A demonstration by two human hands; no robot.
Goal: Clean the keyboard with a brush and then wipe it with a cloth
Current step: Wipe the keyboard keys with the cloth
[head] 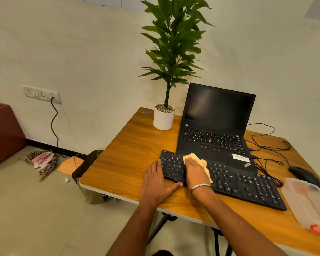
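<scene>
We are pressing the right hand (195, 169) flat on a yellow cloth (201, 161) that is lying on the left part of the black keyboard (229, 182), a little below the centre of the frame. The fingers are lying straight over the cloth, pressing rather than gripping, and the cloth is showing beyond the fingertips and along the right side of the hand. A metal bangle (199, 187) is sitting on that wrist.

The left hand (155, 185) is resting on the wooden table (127, 154) against the keyboard's left end, fingers straight and relaxed alongside that end, the thumb lying along the keyboard's near edge; it is grasping nothing.

The keyboard is running diagonally from centre to lower right, its far edge touching the front of an open black laptop (216, 126). A potted plant (164, 115) is standing just left of the laptop. At the right edge a black mouse (303, 175) is lying beside a clear plastic box (308, 202). We are seeing no brush.
</scene>
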